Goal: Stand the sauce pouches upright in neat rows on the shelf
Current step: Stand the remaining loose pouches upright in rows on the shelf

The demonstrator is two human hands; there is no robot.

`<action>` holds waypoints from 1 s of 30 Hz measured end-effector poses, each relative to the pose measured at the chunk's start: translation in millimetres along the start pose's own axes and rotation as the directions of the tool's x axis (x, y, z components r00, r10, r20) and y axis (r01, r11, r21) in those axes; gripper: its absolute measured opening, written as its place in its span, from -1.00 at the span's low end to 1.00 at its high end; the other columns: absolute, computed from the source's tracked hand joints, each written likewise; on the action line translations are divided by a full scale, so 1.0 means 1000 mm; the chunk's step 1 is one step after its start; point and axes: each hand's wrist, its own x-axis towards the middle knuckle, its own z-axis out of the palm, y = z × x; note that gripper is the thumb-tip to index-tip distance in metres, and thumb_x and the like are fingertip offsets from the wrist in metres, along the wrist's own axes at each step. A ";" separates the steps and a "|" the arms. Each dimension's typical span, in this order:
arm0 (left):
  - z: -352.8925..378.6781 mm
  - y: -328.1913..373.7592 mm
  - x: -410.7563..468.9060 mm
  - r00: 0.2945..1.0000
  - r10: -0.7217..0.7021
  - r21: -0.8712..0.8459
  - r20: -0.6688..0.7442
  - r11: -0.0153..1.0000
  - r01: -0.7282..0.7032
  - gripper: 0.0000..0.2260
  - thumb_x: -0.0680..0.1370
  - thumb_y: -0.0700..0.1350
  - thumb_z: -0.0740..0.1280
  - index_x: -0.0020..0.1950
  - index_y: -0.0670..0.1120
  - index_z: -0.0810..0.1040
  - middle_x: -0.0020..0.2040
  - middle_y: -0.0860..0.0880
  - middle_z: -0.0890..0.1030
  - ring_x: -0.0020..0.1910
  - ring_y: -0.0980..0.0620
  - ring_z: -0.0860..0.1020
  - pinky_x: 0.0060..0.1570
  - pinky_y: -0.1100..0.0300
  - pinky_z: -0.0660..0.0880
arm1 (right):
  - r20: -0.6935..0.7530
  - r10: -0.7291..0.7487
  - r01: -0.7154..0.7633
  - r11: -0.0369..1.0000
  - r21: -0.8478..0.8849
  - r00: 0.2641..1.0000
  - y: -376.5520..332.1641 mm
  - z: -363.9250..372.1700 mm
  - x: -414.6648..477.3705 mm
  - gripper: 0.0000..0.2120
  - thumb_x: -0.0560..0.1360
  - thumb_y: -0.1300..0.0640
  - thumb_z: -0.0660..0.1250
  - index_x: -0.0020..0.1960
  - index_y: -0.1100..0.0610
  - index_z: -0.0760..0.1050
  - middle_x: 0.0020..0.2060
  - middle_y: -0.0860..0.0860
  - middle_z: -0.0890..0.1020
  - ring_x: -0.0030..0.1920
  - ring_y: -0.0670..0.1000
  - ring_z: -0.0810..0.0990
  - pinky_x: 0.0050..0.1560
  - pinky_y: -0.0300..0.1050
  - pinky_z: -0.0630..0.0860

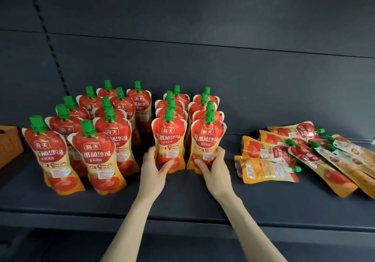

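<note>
Red and yellow sauce pouches with green caps stand on a dark shelf. My left hand grips the base of the front pouch of one middle row. My right hand grips the base of the front pouch of the row beside it. Both pouches stand upright, with several more lined up behind them. A block of upright pouches fills the left side in rows. Several pouches lie flat in a loose pile on the right.
An orange basket sits at the shelf's far left edge. The dark back panel rises behind the rows. Bare shelf surface runs along the front edge in front of the pouches, and a gap lies between the middle rows and the flat pile.
</note>
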 end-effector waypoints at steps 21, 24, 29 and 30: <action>-0.003 0.003 -0.012 1.000 -0.007 0.093 -0.003 0.996 0.007 -0.47 0.50 -0.11 0.37 0.41 -0.13 0.24 0.32 -0.10 0.44 0.32 -0.03 0.42 0.18 0.15 0.41 | 0.064 0.042 -0.047 0.995 0.087 0.997 -0.002 -0.005 -0.005 -0.49 0.49 0.04 0.35 0.30 0.11 0.16 0.26 0.01 0.47 0.24 -0.03 0.48 0.13 -0.23 0.46; -0.004 0.007 -0.023 0.999 0.021 0.147 -0.040 0.989 -0.015 -0.39 0.49 -0.13 0.38 0.47 -0.15 0.18 0.38 -0.12 0.37 0.38 -0.05 0.37 0.23 0.15 0.37 | 0.040 0.041 -0.045 0.995 0.090 0.998 -0.003 -0.007 -0.012 -0.42 0.47 0.02 0.38 0.36 0.10 0.17 0.28 0.01 0.45 0.29 -0.01 0.45 0.24 -0.12 0.46; -0.003 0.017 -0.058 0.990 0.106 0.193 -0.094 0.977 -0.086 -0.45 0.50 -0.18 0.36 0.44 -0.20 0.25 0.39 -0.16 0.33 0.36 -0.09 0.37 0.21 0.21 0.33 | -0.059 -0.007 0.007 1.000 0.012 0.998 -0.001 -0.028 -0.032 -0.54 0.50 0.06 0.36 0.33 0.08 0.29 0.17 -0.11 0.44 0.18 -0.14 0.42 0.07 -0.38 0.42; 0.000 0.019 -0.065 0.988 0.118 0.173 -0.097 0.980 -0.100 -0.50 0.50 -0.19 0.36 0.41 -0.20 0.30 0.38 -0.16 0.35 0.34 -0.10 0.39 0.22 0.18 0.35 | -0.075 -0.007 0.007 1.000 0.004 0.997 -0.001 -0.037 -0.035 -0.57 0.51 0.08 0.34 0.32 0.09 0.32 0.15 -0.12 0.44 0.16 -0.15 0.42 0.04 -0.40 0.38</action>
